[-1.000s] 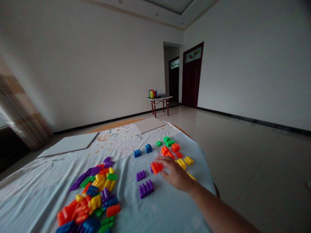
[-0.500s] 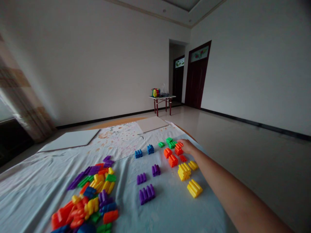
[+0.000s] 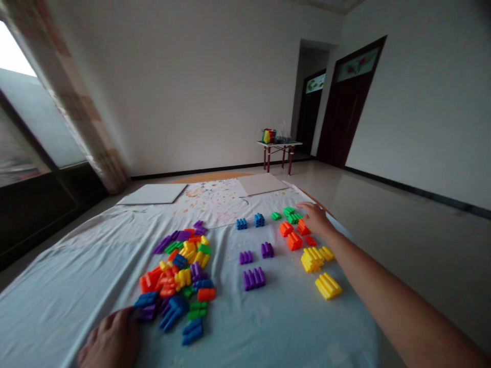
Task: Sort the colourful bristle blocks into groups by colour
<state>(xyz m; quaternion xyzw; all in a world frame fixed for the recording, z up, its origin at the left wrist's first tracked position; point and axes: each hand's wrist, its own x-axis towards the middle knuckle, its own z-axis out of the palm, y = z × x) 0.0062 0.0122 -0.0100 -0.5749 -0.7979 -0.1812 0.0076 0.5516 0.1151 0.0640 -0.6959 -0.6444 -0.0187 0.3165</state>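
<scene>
My right hand [image 3: 315, 217] reaches over the far right of the table with its fingers stretched out and nothing visible in them. Just below its fingers stands an orange block stack [image 3: 303, 227]; contact is hard to make out. Green blocks [image 3: 292, 215] lie left of the fingertips, and more orange blocks [image 3: 293, 240] sit nearer to me. At the lower left, my left hand [image 3: 111, 340] rests on the cloth, back up, fingers loosely spread. It lies beside the mixed pile of plastic blocks [image 3: 166, 282], close to a purple block [image 3: 149, 312].
Purple groups [image 3: 253, 279], blue groups [image 3: 259, 220] and yellow groups [image 3: 312, 259] stand apart on the cloth [image 3: 284, 327]. Two flat boards, a white one [image 3: 153, 194] and a beige one [image 3: 263, 184], lie at the far edge. A small table [image 3: 279, 143] stands beyond.
My right hand has drawn off the orange stack, which stays among the orange blocks. My left hand has come into view at the lower left. The view has turned left and down.
</scene>
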